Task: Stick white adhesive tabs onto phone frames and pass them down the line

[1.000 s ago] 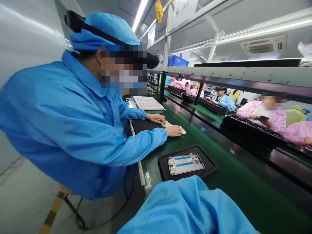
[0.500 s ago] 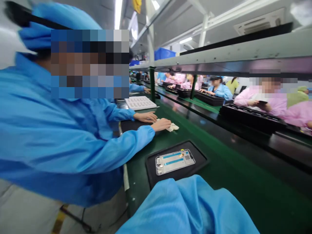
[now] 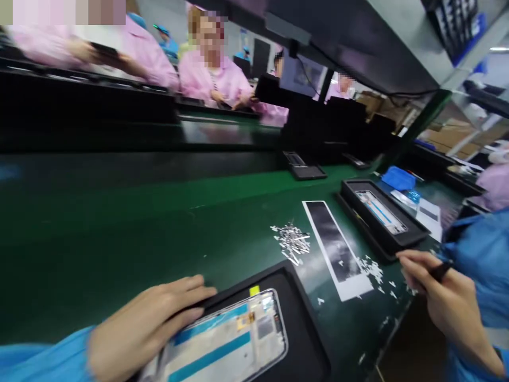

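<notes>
My left hand [image 3: 149,321] lies over the back left rim of a black tray [image 3: 306,323], fingers on the rim and thumb near the phone frame, gripping the tray. The silver phone frame [image 3: 234,347] lies inside, with blue strips and a yellow tab on its edge. My right hand [image 3: 449,302], at the right edge of the view, is closed on a dark slim tool [image 3: 440,271]; the tool's tip is not clear. Small white pieces [image 3: 373,269] lie to the left of this hand.
Beyond the tray are a pile of small silvery pieces [image 3: 293,241] and a white-bordered dark sheet [image 3: 336,246]. Another black tray [image 3: 382,215] holds a second phone frame. A person in blue [image 3: 477,260] is close at the right. A shelf [image 3: 358,42] hangs over the bench.
The view has swung right, away from the co-worker in blue at the left. Both my hands are now visible, and the tray with the phone frame appears nearer and lower.
</notes>
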`<action>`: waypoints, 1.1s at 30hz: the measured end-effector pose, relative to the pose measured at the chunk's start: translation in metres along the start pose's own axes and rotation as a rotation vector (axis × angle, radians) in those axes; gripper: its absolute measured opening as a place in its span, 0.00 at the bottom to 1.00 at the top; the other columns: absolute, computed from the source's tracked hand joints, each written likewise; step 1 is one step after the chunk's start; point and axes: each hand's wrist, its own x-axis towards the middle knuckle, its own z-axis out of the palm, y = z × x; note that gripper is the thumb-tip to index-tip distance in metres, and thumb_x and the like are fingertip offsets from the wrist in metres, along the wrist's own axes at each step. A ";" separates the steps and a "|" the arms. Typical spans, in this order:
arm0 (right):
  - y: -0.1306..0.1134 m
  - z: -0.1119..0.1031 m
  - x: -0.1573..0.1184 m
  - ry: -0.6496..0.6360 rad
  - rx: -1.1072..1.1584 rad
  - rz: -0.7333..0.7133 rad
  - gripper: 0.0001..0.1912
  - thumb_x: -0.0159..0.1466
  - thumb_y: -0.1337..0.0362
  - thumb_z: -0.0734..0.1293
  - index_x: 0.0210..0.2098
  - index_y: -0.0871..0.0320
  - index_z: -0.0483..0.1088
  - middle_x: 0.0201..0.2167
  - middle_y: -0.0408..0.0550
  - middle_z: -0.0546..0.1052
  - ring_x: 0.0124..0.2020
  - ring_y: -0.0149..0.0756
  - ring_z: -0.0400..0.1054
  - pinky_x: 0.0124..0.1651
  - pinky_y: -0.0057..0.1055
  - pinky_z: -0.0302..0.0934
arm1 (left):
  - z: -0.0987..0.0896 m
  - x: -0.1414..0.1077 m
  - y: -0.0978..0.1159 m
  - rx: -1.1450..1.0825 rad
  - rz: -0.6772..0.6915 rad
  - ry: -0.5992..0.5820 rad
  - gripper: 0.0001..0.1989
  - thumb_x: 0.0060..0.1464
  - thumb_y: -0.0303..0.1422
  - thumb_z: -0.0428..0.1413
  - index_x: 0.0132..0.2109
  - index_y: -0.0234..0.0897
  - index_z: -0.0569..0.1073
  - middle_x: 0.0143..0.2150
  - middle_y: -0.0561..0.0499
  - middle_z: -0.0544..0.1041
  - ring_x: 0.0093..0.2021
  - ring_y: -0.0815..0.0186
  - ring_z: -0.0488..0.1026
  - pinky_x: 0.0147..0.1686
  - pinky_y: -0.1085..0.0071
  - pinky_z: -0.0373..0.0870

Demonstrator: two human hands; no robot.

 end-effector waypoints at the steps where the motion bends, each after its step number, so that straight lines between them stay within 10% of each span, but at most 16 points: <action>1: 0.002 -0.004 0.007 0.021 0.017 0.003 0.16 0.64 0.49 0.60 0.35 0.53 0.70 0.18 0.40 0.66 0.19 0.32 0.61 0.21 0.29 0.56 | 0.003 -0.007 -0.010 0.039 -0.018 0.077 0.17 0.53 0.46 0.45 0.49 0.66 0.71 0.49 0.70 0.75 0.49 0.58 0.71 0.43 0.63 0.68; 6: 0.000 0.012 0.022 0.028 0.101 -0.079 0.12 0.64 0.55 0.62 0.36 0.56 0.70 0.18 0.40 0.66 0.19 0.31 0.60 0.21 0.27 0.54 | -0.006 -0.009 0.008 0.192 -0.098 0.103 0.20 0.58 0.43 0.39 0.48 0.62 0.73 0.49 0.60 0.76 0.51 0.50 0.71 0.49 0.50 0.66; 14: -0.038 0.095 -0.009 -0.334 0.210 -0.591 0.12 0.64 0.72 0.54 0.32 0.58 0.67 0.23 0.44 0.71 0.23 0.33 0.64 0.27 0.28 0.56 | -0.021 0.119 0.112 0.296 0.161 -0.321 0.15 0.62 0.34 0.44 0.41 0.37 0.74 0.39 0.47 0.75 0.39 0.62 0.73 0.38 0.69 0.68; 20: -0.065 0.123 -0.012 -0.433 0.155 -0.766 0.12 0.62 0.75 0.54 0.40 0.62 0.66 0.24 0.46 0.70 0.23 0.36 0.61 0.28 0.32 0.52 | -0.010 0.122 0.116 0.275 0.142 -0.432 0.07 0.55 0.33 0.56 0.41 0.38 0.73 0.35 0.52 0.75 0.35 0.64 0.74 0.33 0.74 0.68; 28: -0.073 0.143 0.009 -0.384 0.140 -0.765 0.13 0.48 0.81 0.53 0.24 0.58 0.61 0.17 0.41 0.64 0.19 0.32 0.55 0.25 0.29 0.47 | -0.009 0.082 0.122 0.131 0.169 -0.303 0.09 0.58 0.28 0.48 0.45 0.39 0.69 0.43 0.50 0.74 0.43 0.60 0.73 0.40 0.67 0.68; 33: -0.069 0.136 0.014 -0.347 0.186 -0.702 0.13 0.56 0.80 0.54 0.28 0.58 0.62 0.21 0.43 0.69 0.21 0.32 0.60 0.28 0.28 0.52 | -0.006 0.106 0.110 0.038 0.290 -0.364 0.11 0.62 0.27 0.45 0.38 0.37 0.72 0.34 0.53 0.72 0.33 0.68 0.71 0.31 0.75 0.65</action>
